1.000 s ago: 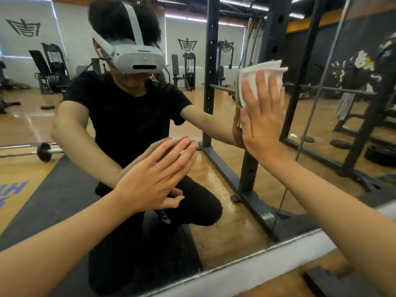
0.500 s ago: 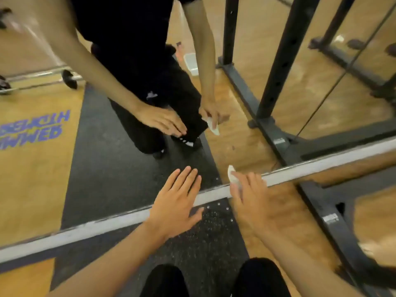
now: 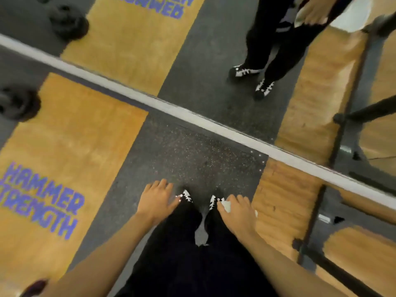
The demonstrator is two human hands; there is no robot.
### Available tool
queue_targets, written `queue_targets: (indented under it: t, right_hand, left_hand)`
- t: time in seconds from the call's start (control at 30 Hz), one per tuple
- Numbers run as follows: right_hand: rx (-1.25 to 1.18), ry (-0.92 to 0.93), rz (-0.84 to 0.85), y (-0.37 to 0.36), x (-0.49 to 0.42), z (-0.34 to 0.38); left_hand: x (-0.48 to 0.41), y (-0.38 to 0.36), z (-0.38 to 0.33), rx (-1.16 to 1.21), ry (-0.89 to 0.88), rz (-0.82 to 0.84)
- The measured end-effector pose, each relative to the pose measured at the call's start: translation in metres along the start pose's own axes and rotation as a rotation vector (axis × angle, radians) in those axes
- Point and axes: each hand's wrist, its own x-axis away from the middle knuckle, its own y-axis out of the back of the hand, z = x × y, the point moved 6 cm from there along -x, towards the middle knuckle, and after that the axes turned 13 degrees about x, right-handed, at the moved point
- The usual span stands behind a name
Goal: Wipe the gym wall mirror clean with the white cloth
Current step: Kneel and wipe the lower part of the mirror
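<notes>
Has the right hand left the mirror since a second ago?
Yes. The right hand, gripping the white cloth, dropped from the mirror to below its bottom frame.

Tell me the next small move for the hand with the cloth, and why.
Probably lift the right hand and its white cloth forward onto the mirror: both that hand and the left hand hang low over the shoes, short of the mirror's bottom frame, so the cloth wipes nothing.

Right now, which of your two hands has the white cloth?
The right hand: the white cloth pokes out from under its fingers. The left hand is spread open and holds nothing.
</notes>
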Motion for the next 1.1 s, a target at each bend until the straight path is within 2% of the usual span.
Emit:
queue_targets:
  t: [0.13, 0.27, 0.37, 0.53, 0.7, 0.87, 0.97, 1.1]
  right_hand:
    - [0.159, 0.257, 0.148, 0.021, -0.009, 0.075]
    - [0.302, 0.547, 0.102, 0.034, -0.037, 0.189]
    - [0.480, 0.698, 0.106, 0.040, -0.060, 0.276]
    - [0.509, 0.688, 0.082, 0.065, -0.090, 0.388]
    - [0.433, 0.578, 0.067, 0.075, -0.108, 0.467]
    - [0.510, 0.596, 0.081, 0.060, -0.133, 0.560]
    - [0.562, 0.651, 0.099, 0.052, -0.166, 0.654]
    - [0.510, 0.733, 0.144, 0.058, -0.215, 0.810]
  left_hand:
    - [0.089, -0.026, 0.063, 0.247, 0.381, 0.016]
    - [0.165, -0.053, 0.130, 0.505, 0.702, -0.079]
    - [0.201, -0.075, 0.177, 0.665, 0.869, -0.112]
    - [0.202, -0.056, 0.262, 0.743, 0.845, -0.024]
    - [0.159, 0.043, 0.383, 0.792, 0.776, -0.182]
    - [0.117, 0.127, 0.502, 0.795, 0.699, -0.296]
    - [0.103, 0.148, 0.575, 0.763, 0.744, -0.268]
    - [0.115, 0.167, 0.665, 0.821, 0.934, -0.229]
